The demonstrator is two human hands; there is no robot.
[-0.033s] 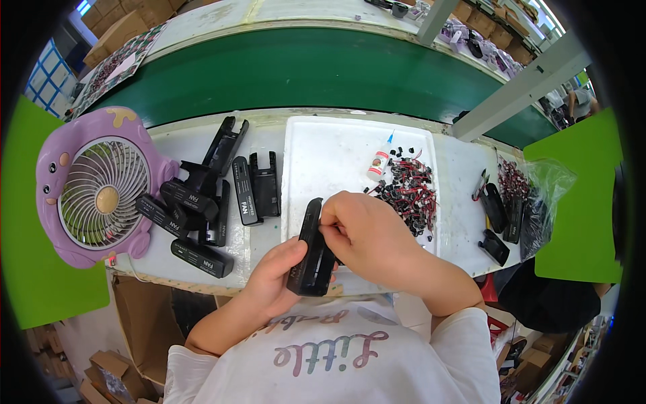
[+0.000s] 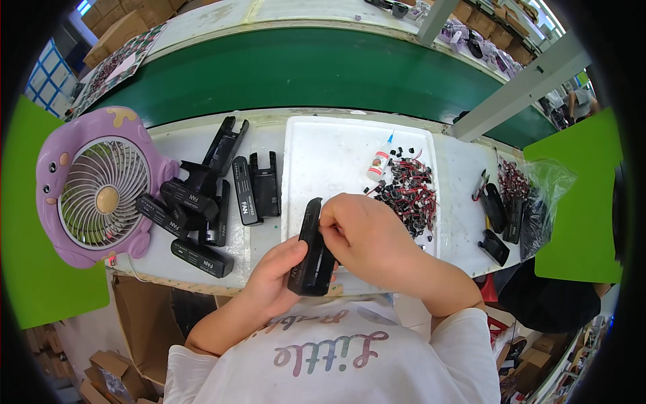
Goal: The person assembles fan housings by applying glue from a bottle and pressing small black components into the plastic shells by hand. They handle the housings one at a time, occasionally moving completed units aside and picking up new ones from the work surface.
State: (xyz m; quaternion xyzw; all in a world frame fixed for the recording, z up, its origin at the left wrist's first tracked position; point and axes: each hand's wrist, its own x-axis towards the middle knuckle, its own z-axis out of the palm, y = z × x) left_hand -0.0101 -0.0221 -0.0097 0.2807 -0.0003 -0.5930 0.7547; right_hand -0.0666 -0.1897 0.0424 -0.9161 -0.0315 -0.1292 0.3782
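Both hands [image 2: 323,259] gripping black casing [image 2: 311,250] — white tray [image 2: 330,151]

Both forearms rise from below, left hand [image 2: 272,276] and right hand [image 2: 363,232] curled close together in grip

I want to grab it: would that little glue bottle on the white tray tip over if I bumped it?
Probably. The glue bottle looks small, light and narrow with a pointed tip, so a nudge would likely topple or roll it. It already seems to be leaning on the white tray.
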